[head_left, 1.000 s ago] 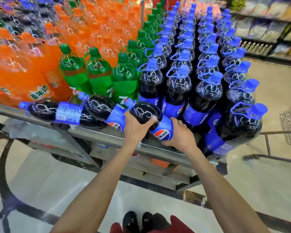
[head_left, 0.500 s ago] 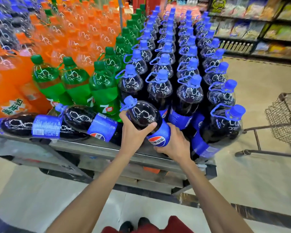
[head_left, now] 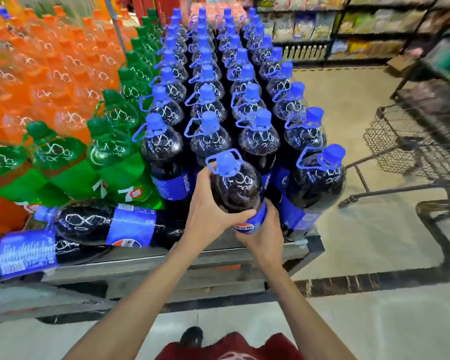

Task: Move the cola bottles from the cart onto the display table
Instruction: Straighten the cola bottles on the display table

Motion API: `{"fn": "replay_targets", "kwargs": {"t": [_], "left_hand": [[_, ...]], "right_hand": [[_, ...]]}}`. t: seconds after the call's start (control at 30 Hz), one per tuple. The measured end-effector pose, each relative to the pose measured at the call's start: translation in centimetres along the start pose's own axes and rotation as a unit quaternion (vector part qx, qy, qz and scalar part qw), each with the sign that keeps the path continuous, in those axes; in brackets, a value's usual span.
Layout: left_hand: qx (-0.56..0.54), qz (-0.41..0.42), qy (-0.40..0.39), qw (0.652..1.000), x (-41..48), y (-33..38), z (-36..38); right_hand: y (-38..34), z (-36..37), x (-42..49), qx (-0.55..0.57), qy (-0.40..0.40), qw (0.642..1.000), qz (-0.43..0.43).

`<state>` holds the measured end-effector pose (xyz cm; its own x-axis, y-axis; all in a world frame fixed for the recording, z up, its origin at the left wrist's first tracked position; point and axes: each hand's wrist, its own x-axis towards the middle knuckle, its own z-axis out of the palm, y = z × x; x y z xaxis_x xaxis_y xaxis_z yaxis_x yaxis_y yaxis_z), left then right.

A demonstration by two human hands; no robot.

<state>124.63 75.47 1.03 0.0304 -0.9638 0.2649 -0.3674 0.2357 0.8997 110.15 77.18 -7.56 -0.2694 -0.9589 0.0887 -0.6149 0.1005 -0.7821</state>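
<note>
**Cola bottle held in both hands at the front edge of the display**

Head view: your left grip (head_left: pixel 208 219) was wrapped around the left side of a dark plastic cola bottle with a blue cap and blue label (head_left: pixel 235 188). Its fingers reached up towards the neck and its thumb lay across the front of the body. Your right grip (head_left: pixel 263 237) was curled around the bottle's lower part, over the label. The bottle stood nearly upright at the front of the grey metal-edged counter (head_left: pixel 140 261). It sat in the gap between the front bottles of the upright cola rows (head_left: pixel 208 100) and just beside the corner cola bottle (head_left: pixel 317 178). Your hands hid its base, so I cannot tell whether it was touching the counter.

To your left, two more cola bottles lay on their sides along the counter's front edge: one (head_left: pixel 109 224) near your left wrist, the other (head_left: pixel 26 253) farther left and blurred. Behind them stood green-capped green soda bottles (head_left: pixel 115 162), and beyond those a block of orange soda bottles (head_left: pixel 50 74).

On the pale floor (head_left: pixel 348 255) to your right, well apart from the counter, stood a dark wire-mesh cart (head_left: pixel 400 141), its contents too blurred to make out. Stocked store shelves (head_left: pixel 348 29) lined the back.
</note>
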Motion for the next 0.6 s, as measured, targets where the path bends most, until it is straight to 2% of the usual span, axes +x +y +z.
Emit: {"fn": "replay_targets", "kwargs": {"t": [0.13,0.33,0.6], "left_hand": [[-0.001,0.039,-0.084,0.996,1.6,0.5,-0.4],[-0.003,0.089,-0.18,0.98,2.6,0.8,-0.2],[0.02,0.142,-0.243,0.959,4.1,1.3,0.6]], "right_hand": [[-0.4,1.3,-1.0,0.046,0.091,0.994,0.049],[-1.5,3.0,-2.1,0.038,0.189,0.974,0.122],[-2.1,3.9,-2.1,0.037,0.22,0.958,0.178]]}}
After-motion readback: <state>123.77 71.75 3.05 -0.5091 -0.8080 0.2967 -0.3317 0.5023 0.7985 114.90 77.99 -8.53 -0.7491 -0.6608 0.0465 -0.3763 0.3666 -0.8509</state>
